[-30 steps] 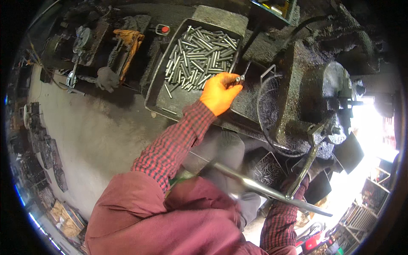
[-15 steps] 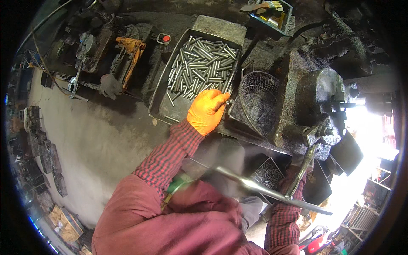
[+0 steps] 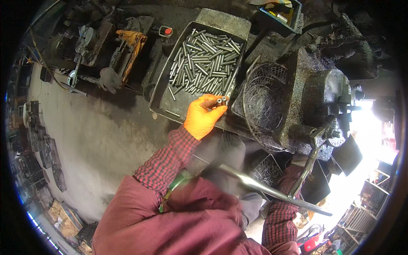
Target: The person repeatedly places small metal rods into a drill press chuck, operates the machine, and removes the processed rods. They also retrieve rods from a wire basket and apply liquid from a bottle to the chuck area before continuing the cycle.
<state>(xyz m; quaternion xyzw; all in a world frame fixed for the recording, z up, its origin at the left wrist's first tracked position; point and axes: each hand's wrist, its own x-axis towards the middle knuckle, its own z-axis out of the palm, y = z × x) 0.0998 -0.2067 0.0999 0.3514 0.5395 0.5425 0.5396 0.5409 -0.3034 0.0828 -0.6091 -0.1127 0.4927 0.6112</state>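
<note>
My left hand (image 3: 201,118), in an orange glove, is closed on a few short metal pins (image 3: 221,100), their round ends showing between thumb and fingers. It is over the near right corner of a metal tray (image 3: 159,100) that holds a heap of similar steel pins (image 3: 204,63). My right forearm reaches up on the right, past a long shiny metal bar (image 3: 259,183) joined to a rod on the machine. Only a pale bit of my right hand (image 3: 300,160) shows below the machine; its fingers are hidden.
Right of the tray sits a round wire basket (image 3: 265,97), beside a grimy machine (image 3: 314,89). A blue-edged box (image 3: 278,17) stands at the back. An orange cloth (image 3: 134,46) and a grey glove (image 3: 110,80) lie at left. A bin of small metal parts (image 3: 267,170) stands below.
My left hand has turned and opened its grip slightly, so the pin ends now show between the fingertips. The view has shifted a little. My right arm stays nearly in place.
</note>
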